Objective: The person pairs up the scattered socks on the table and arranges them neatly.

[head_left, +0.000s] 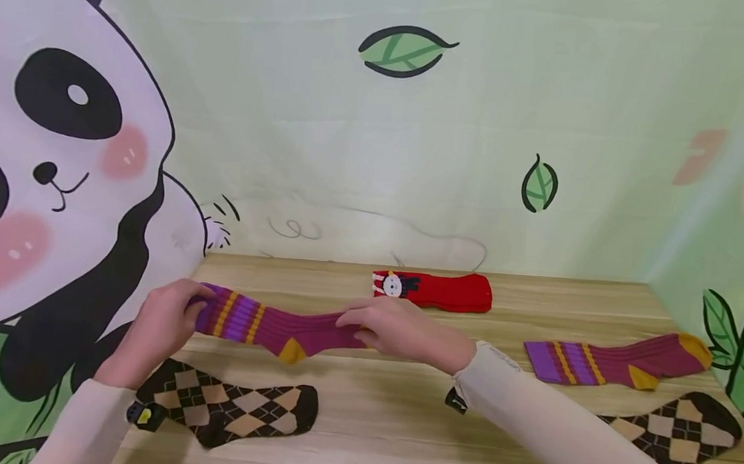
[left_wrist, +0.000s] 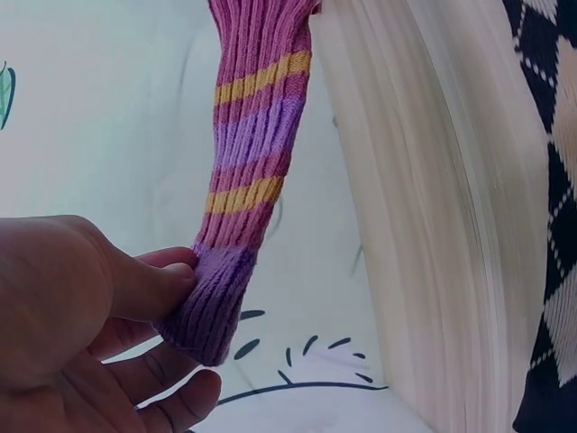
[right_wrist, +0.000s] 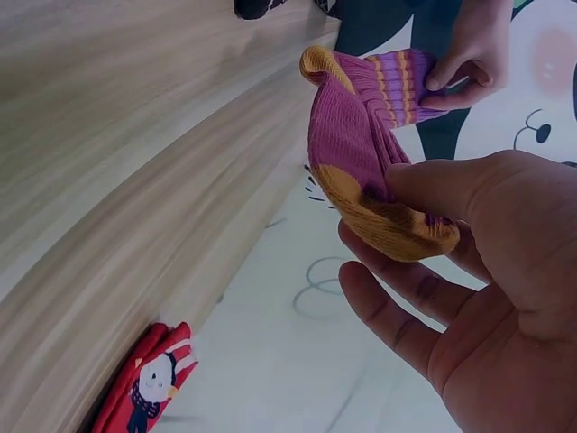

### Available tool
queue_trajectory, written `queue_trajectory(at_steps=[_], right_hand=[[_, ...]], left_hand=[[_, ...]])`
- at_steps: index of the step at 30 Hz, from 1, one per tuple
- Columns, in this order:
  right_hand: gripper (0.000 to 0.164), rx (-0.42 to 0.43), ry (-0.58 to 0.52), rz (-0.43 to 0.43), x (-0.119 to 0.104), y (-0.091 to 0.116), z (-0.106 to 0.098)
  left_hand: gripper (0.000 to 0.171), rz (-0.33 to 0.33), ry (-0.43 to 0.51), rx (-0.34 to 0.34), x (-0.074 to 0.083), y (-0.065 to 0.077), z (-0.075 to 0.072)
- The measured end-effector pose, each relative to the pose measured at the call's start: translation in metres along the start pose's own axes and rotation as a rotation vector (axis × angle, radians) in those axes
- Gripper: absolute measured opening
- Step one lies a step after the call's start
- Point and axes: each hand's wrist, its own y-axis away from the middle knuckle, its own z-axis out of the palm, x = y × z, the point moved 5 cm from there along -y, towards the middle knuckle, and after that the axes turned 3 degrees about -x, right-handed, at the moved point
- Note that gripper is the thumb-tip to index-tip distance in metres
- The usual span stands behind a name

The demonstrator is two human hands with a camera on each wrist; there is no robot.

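Observation:
A purple sock with yellow stripes, a yellow heel and a yellow toe [head_left: 312, 331] is stretched sideways between both hands, lifted off the table. My left hand [head_left: 164, 325] pinches its purple cuff [left_wrist: 212, 302] between thumb and fingers. At the other end, my right hand [head_left: 404, 329] pinches the toe part, and the yellow toe [right_wrist: 379, 221] shows in the right wrist view. Below the held sock lies a brown and beige argyle sock [head_left: 233, 407]. Just behind the right hand is a red sock with a white animal figure [head_left: 449, 291].
On the right of the wooden table [head_left: 382, 437] lies a matching purple striped sock [head_left: 618, 360]. In front of it another argyle sock [head_left: 678, 431] is partly covered by the right sleeve. A cloth backdrop with a printed panda [head_left: 169, 223] stands behind and to the left.

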Motion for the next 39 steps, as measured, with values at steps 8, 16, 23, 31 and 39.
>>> queue_trajectory(at_steps=[8, 16, 23, 31, 39], right_hand=[[0.030, 0.038, 0.021, -0.031, 0.002, 0.013, -0.006], [0.030, 0.049, 0.029, -0.027, 0.006, 0.027, -0.009], [0.033, 0.052, 0.009, -0.017, 0.010, 0.040, -0.009], [0.034, 0.058, 0.012, -0.004, 0.012, 0.055, -0.010], [0.031, 0.128, 0.034, -0.065, 0.015, 0.071, -0.011]], left_hand=[[0.015, 0.054, 0.008, 0.066, 0.013, 0.002, -0.001], [0.016, 0.026, 0.038, 0.041, 0.025, 0.008, 0.002], [0.015, 0.062, 0.050, 0.070, 0.035, 0.011, 0.004], [0.017, 0.070, 0.056, 0.075, 0.047, 0.013, 0.006], [0.017, 0.141, 0.072, 0.118, 0.061, 0.014, 0.010]])
